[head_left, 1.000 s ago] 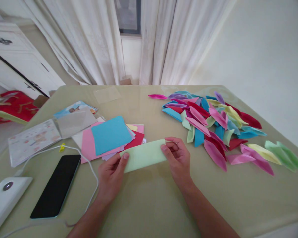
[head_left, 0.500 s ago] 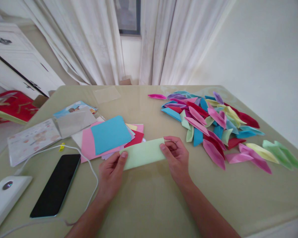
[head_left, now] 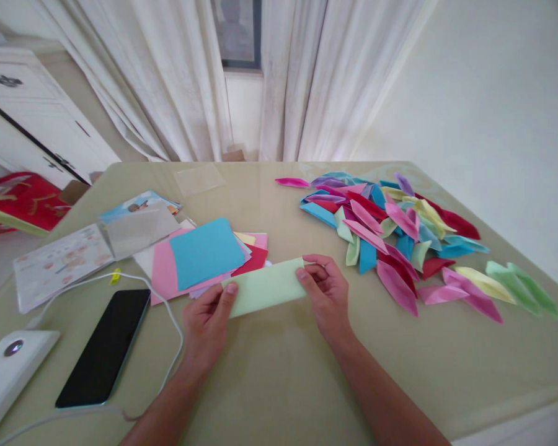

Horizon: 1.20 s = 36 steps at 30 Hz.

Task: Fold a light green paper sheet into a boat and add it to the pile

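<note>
A pale green strip of folded paper (head_left: pixel 265 287) stretches between my two hands, slightly tilted with its right end higher. My left hand (head_left: pixel 209 319) pinches the left end, thumb on top. At the other end, my right hand (head_left: pixel 326 294) grips the paper between thumb and curled fingers. Just behind the left hand lies a stack of coloured paper, with a blue sheet (head_left: pixel 207 253) uppermost and a pink sheet (head_left: pixel 162 272) under it. To the right of my right hand spreads a heap of folded paper pieces (head_left: pixel 365 232) in pink, blue, red, green, yellow and purple.
On the left lie a black phone (head_left: pixel 105 347), a white device (head_left: pixel 16 371) with a white cable (head_left: pixel 174 322), and a small yellow clip (head_left: pixel 115 276). Printed cards (head_left: pixel 65 263) and a clear plastic sleeve (head_left: pixel 198 179) lie farther back. Curtains (head_left: pixel 167 80) hang beyond the table.
Both hands keep hold of the green paper in nearly the same pose. The whole view has shifted slightly; nothing was let go or taken up.
</note>
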{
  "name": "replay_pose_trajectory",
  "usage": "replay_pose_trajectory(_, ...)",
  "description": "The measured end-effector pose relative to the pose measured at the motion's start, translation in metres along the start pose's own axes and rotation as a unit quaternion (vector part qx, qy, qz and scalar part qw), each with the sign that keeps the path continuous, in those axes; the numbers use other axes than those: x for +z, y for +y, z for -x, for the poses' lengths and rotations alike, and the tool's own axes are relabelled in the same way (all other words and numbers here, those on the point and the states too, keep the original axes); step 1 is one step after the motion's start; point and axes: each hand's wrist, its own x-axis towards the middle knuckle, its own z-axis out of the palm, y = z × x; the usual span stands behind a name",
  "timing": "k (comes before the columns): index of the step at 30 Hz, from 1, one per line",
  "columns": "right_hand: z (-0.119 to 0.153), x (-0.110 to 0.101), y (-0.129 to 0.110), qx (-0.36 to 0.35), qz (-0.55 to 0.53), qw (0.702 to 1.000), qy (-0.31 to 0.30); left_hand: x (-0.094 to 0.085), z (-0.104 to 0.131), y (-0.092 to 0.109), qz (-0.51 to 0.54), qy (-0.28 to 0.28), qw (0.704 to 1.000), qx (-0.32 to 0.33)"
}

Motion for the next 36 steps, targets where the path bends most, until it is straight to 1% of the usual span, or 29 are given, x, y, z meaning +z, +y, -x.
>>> replay_pose_trajectory(3, 0.0, 0.0, 0.0, -0.002, -0.001, 1.0, -0.001, -0.001, -0.001, -0.002, -0.01, 0.0, 1.0, 0.007)
replay_pose_trajectory(8, 0.0, 0.001, 0.003, -0.004, -0.003, 1.0, 0.0, -0.001, 0.0, -0.002, -0.013, 0.005, 1.0, -0.004)
replay_pose_trajectory(17, 0.002, 0.003, -0.004, 0.001, 0.002, 1.0, 0.002, 0.0, -0.003, -0.006, -0.027, 0.007, 1.0, -0.008)
replay_pose_trajectory(21, 0.004, 0.005, -0.005, 0.02, -0.006, 1.0, 0.005, 0.0, -0.007, -0.006, -0.048, 0.002, 0.999, -0.005)
replay_pose_trajectory(29, 0.002, 0.004, -0.004, 0.04, -0.004, 0.999, 0.02, 0.001, -0.004, 0.005, -0.108, 0.004, 0.994, 0.028)
replay_pose_trajectory(33, 0.001, 0.004, -0.003, 0.046, -0.015, 0.998, 0.026, 0.002, -0.002, 0.001, -0.135, 0.01, 0.989, 0.062)
replay_pose_trajectory(36, 0.001, 0.004, -0.001, 0.057, -0.027, 0.997, 0.035, 0.001, -0.003, -0.002, -0.145, -0.002, 0.986, 0.083)
